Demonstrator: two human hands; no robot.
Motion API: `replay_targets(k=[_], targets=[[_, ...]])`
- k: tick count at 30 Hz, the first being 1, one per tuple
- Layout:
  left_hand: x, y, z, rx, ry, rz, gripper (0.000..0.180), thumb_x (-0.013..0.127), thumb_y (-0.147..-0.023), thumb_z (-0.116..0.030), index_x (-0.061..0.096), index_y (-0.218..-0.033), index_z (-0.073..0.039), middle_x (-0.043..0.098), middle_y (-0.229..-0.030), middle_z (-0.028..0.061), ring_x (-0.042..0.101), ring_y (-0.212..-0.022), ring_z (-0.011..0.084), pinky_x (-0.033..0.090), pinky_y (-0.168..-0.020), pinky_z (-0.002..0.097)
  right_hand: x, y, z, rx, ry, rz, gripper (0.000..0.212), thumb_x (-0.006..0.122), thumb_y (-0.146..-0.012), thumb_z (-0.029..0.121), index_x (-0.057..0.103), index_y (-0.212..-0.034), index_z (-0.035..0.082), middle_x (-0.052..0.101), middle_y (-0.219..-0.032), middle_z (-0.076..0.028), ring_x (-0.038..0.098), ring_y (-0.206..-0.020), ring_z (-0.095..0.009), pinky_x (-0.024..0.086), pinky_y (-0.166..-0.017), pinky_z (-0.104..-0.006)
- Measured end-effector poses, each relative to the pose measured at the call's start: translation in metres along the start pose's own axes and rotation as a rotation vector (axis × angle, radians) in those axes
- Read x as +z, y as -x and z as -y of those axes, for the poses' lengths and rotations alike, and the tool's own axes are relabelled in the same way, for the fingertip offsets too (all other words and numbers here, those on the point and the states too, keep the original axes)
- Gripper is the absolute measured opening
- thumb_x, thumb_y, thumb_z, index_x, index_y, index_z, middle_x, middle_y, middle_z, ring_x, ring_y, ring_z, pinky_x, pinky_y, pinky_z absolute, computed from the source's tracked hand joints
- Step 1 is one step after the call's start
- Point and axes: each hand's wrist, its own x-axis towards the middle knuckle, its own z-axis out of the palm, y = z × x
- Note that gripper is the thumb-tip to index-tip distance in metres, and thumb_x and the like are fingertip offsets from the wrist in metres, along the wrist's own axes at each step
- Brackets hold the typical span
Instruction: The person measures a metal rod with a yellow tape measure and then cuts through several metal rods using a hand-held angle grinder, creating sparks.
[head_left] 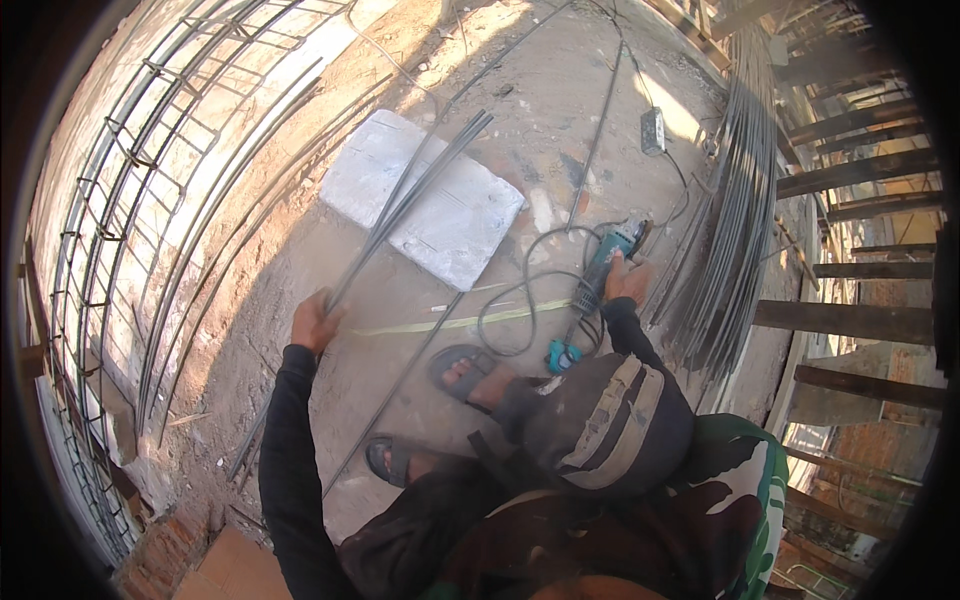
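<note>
My left hand (315,320) is closed around a small bundle of thin steel rods (400,205). The rods slant up and to the right, lying across a pale whitish block (465,235) on the ground. To the right, my right hand (627,280) grips a teal angle grinder (617,243) by its body, its disc end pointing away from me. The grinder is low over the ground, apart from the rods. A small teal and dark piece (563,356) lies near my right foot; its kind is unclear.
A dark cable (528,300) loops beside the grinder. Beyond it lies a power socket box (652,130). Many long steel rods (735,200) are piled at right, near wooden planks (850,320). Tied rebar cages (120,190) line the left. A pale yellow strip (450,324) lies before my sandalled feet (465,375).
</note>
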Motion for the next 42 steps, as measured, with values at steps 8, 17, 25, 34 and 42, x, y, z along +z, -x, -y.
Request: replay_targets(k=[8,17,25,34,42], targets=[[-0.008,0.052,0.028,0.038,-0.406,-0.122,0.050,0.076,-0.073,-0.036,0.060,-0.103,0.000,0.065,-0.075,0.0191,0.066,-0.070,0.0361,0.051,-0.065,0.0443,-0.041,0.060,0.196,-1.058,-0.604,0.566,0.027,0.072,-0.080,0.023,0.060,-0.096,0.005,0.060,-0.092,-0.012,0.059,-0.084,-0.028,0.047,-0.075,-0.0393],[0.012,0.078,0.016,-0.059,-0.681,-0.072,0.023,0.066,-0.084,-0.027,0.060,-0.096,-0.008,0.064,-0.069,0.0164,0.064,-0.069,0.0379,0.051,-0.064,0.0490,-0.007,0.152,0.378,-2.006,-0.260,0.962,0.053,0.074,-0.071,0.046,0.061,-0.100,0.004,0.064,-0.099,-0.014,0.061,-0.102,-0.029,0.046,-0.086,-0.0407],[-0.011,0.116,-0.017,-0.089,-0.449,-0.180,0.022,0.067,-0.083,-0.031,0.062,-0.086,-0.010,0.062,-0.065,0.0159,0.064,-0.067,0.0372,0.049,-0.059,0.0492,-0.030,0.165,0.350,-1.971,-0.319,0.868,0.055,0.075,-0.069,0.054,0.056,-0.089,0.007,0.060,-0.078,-0.010,0.062,-0.080,-0.028,0.047,-0.073,-0.0402],[-0.029,0.159,-0.077,-0.034,-0.539,-0.386,0.017,0.066,-0.078,-0.019,0.054,-0.083,-0.008,0.059,-0.064,0.0126,0.061,-0.058,0.0342,0.045,-0.051,0.0447,-0.065,0.150,0.356,-1.883,-0.539,0.708,0.025,0.074,-0.066,0.022,0.054,-0.074,0.010,0.054,-0.066,-0.005,0.060,-0.065,-0.024,0.046,-0.060,-0.0374],[-0.074,0.174,-0.130,0.077,-0.858,-0.498,0.016,0.063,-0.079,-0.013,0.049,-0.073,-0.009,0.051,-0.062,0.0097,0.059,-0.053,0.0299,0.045,-0.047,0.0402,-0.069,0.150,0.353,-1.674,-0.564,0.832,0.016,0.066,-0.061,0.019,0.054,-0.065,0.009,0.059,-0.058,-0.011,0.062,-0.056,-0.031,0.049,-0.052,-0.0438]])
